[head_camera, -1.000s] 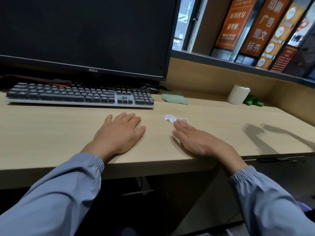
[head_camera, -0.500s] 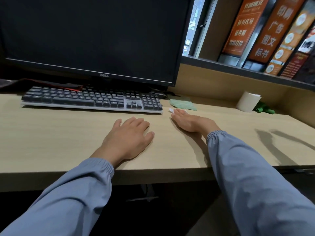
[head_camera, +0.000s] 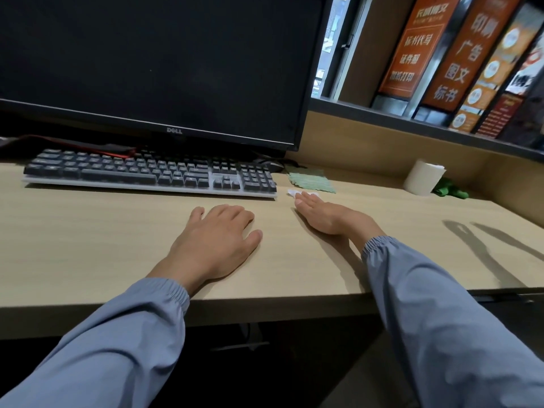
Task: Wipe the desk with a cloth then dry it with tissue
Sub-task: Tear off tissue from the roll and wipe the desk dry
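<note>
Flat right hand (head_camera: 326, 216) presses small crumpled white tissue (head_camera: 294, 192) on desk (head_camera: 88, 231); left hand (head_camera: 217, 242) rests flat, holding nothing.

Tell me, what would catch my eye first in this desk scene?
A big dark monitor fills the upper left, with a black keyboard below it. On the pale desk, the left hand rests palm down while the right hand presses a white tissue next to a green cloth.

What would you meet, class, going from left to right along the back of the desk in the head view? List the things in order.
keyboard → green cloth → tissue roll → small green object
</note>
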